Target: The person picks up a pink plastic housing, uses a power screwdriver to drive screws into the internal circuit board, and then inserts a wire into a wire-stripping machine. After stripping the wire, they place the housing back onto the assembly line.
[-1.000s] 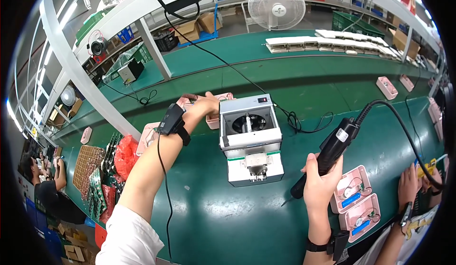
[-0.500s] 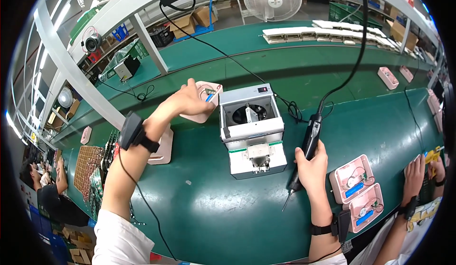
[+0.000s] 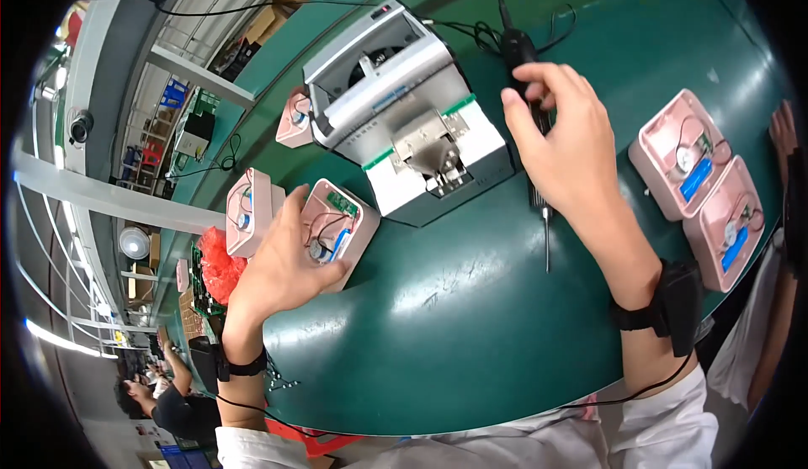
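Note:
My left hand (image 3: 278,267) is at a pink plastic case (image 3: 360,246), thumb and fingers closed over its edges. Inside that case are a small green circuit board, a blue cell, a round metal part and thin wires. My right hand (image 3: 576,145) is wrapped round a black electric screwdriver (image 3: 518,48), whose bit points down above the table. Between the hands stands a grey box-shaped machine (image 3: 396,103) with an open top and a metal front piece. Another pink case (image 3: 237,238) sits just left of my left hand, and one more pink case (image 3: 291,132) is partly hidden behind the machine.
Two open pink cases (image 3: 661,158) with blue cells and wires lie at the right edge of the green table (image 3: 438,343). A red plastic bag (image 3: 220,263) is at the left. Black cables (image 3: 471,36) run behind the machine. Other people are at both sides.
My view has turned and come closer to the table. My left hand has come back from the far pink case to a nearer one. My right hand and the screwdriver are now closer to the machine.

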A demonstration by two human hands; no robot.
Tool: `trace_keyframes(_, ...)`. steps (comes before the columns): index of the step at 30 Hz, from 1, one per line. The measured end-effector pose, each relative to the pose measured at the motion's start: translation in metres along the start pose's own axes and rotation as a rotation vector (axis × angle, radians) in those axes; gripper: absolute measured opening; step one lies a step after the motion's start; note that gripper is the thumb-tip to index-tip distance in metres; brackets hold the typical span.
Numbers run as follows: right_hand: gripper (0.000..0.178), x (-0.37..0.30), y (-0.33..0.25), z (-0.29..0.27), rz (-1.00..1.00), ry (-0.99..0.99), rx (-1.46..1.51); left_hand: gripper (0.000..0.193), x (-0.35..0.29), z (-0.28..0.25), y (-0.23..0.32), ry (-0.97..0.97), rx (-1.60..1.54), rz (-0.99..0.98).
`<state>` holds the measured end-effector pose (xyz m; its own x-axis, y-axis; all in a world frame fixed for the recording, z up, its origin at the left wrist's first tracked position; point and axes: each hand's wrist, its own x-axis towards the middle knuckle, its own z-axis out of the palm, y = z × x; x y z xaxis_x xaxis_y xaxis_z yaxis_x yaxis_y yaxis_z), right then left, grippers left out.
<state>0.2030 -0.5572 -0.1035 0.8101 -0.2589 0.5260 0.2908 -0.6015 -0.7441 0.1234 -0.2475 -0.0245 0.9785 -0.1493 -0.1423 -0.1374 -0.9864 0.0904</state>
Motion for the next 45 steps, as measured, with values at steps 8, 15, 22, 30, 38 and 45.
trace_keyframes(8, 0.02, -0.013, -0.001, -0.004, -0.086, -0.095, 0.209, 0.042, 0.054, -0.006, 0.061, 0.185, -0.339, -0.012)
trace_keyframes(15, 0.019, -0.013, -0.007, -0.004, -0.195, -0.063, 0.211, 0.027, 0.043, -0.011, 0.052, 0.24, -0.247, -0.028)
trace_keyframes(22, 0.022, -0.008, -0.036, -0.036, -0.438, -0.032, 0.298, 0.007, 0.001, -0.015, -0.029, 0.592, -0.354, 0.262)
trace_keyframes(30, 0.027, -0.056, -0.047, -0.059, -0.597, -0.323, 0.174, 0.018, -0.012, -0.022, 0.001, 0.513, -0.184, 0.677)
trace_keyframes(38, 0.014, -0.092, -0.032, -0.076, -0.497, -0.36, 0.024, 0.014, 0.041, -0.017, 0.042, 0.431, -0.267, 0.876)
trace_keyframes(45, 0.019, -0.117, -0.034, -0.074, -0.305, -0.384, -0.18, 0.016, 0.063, -0.032, 0.054, 0.676, -0.414, 0.866)
